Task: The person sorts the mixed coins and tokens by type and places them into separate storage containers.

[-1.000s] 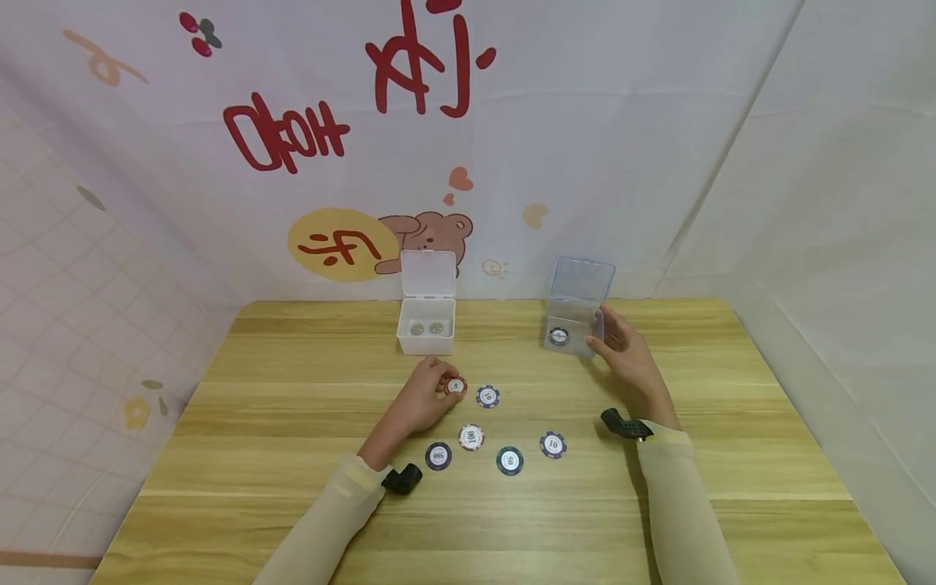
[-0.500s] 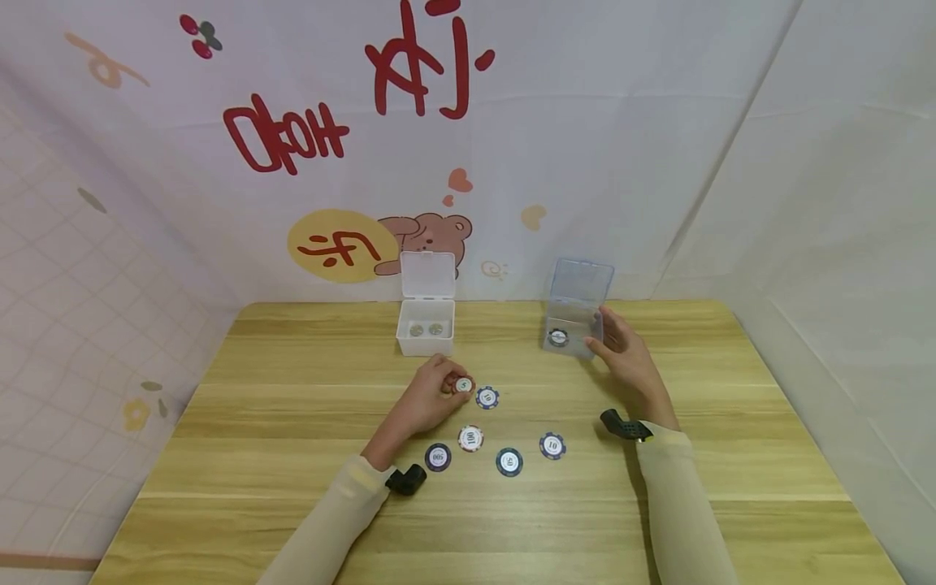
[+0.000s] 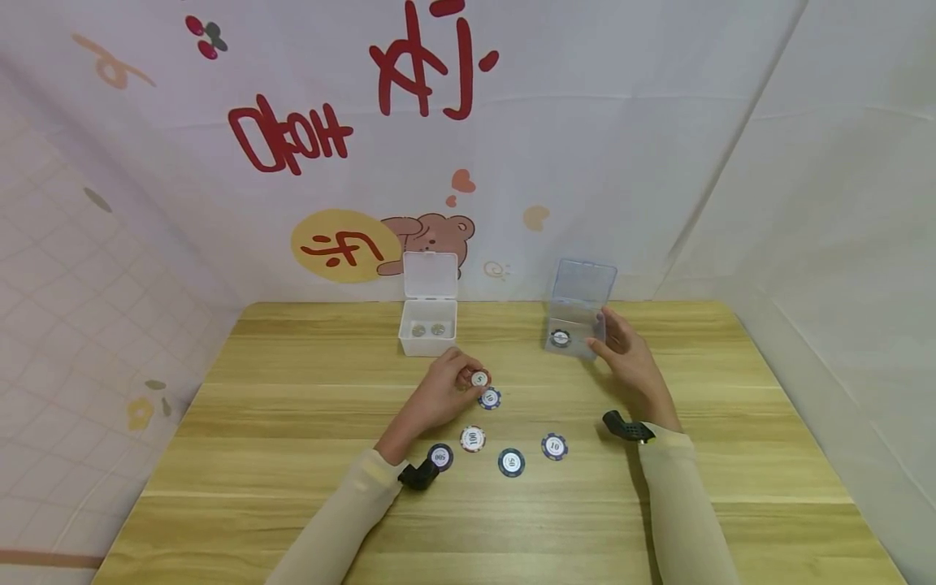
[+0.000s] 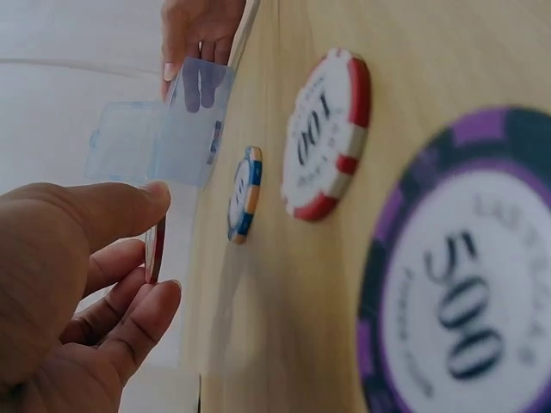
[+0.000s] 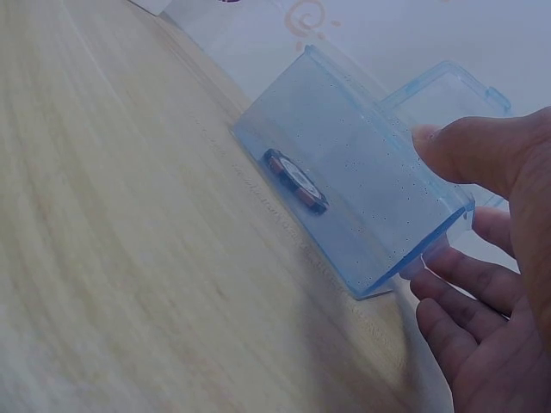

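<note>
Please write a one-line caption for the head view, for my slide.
Left hand pinches a red-edged round poker chip above a wooden table; right hand touches an open blue plastic box.

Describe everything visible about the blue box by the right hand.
The blue box is small, clear, blue-tinted plastic, standing on the wooden table near its far edge. Its hinged lid stands open behind it. One chip lies inside. The right hand touches the box's right side with thumb and fingers, without lifting it.
</note>
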Demonstrator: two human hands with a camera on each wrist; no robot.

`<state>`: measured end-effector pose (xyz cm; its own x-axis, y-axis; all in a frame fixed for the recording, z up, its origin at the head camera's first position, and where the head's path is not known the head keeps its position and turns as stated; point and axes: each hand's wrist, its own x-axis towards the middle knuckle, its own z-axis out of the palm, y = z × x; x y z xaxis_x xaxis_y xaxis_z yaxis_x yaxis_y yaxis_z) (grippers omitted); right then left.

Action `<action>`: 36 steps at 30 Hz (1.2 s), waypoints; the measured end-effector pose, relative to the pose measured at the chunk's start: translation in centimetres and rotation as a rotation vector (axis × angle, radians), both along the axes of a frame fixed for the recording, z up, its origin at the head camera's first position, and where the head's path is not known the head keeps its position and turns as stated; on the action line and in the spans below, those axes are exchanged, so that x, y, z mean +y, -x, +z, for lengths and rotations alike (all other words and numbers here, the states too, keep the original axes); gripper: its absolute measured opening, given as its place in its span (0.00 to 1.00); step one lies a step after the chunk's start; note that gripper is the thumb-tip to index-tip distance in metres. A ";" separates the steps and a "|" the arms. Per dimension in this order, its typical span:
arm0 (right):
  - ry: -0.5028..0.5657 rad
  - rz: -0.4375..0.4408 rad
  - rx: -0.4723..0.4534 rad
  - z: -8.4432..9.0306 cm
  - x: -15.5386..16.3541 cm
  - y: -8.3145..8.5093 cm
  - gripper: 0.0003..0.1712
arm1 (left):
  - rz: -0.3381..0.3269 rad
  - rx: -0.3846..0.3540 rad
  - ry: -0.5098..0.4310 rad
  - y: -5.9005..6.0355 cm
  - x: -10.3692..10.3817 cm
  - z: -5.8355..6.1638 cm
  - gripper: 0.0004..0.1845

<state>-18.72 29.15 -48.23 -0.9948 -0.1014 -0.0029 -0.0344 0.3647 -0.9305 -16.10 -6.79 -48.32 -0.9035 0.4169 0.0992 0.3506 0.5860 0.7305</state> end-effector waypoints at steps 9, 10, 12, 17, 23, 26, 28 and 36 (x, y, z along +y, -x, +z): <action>-0.011 -0.019 0.011 -2.8 1.1 1.3 0.47 | 0.005 -0.004 -0.008 0.3 1.2 1.2 0.14; -0.014 -0.019 0.014 -3.0 1.1 1.4 0.47 | 0.009 -0.010 -0.002 0.4 1.4 1.3 0.14; -0.017 -0.019 0.020 -3.3 1.3 1.5 0.48 | 0.014 -0.018 0.005 0.6 1.7 1.5 0.15; -0.008 -0.013 0.025 -3.4 1.4 1.5 0.48 | 0.006 -0.001 0.003 1.4 2.5 2.0 0.16; -0.008 -0.007 0.032 -3.4 1.4 1.6 0.48 | -0.002 -0.004 -0.020 2.3 3.5 2.5 0.17; -0.008 -0.006 0.037 -3.4 1.4 1.6 0.48 | -0.005 -0.003 -0.014 2.7 4.0 2.8 0.18; -0.007 -0.004 0.036 -3.4 1.4 1.6 0.49 | -0.011 0.008 -0.008 2.9 4.4 3.1 0.18; 0.007 -0.003 0.029 -3.2 1.3 1.5 0.49 | -0.051 0.078 -0.013 3.9 5.6 3.6 0.15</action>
<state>-20.20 30.47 -51.42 -0.9948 -0.0979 0.0264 -0.0600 0.3581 -0.9317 -19.97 -1.20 -44.69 -0.8704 0.4606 0.1742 0.4360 0.5565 0.7073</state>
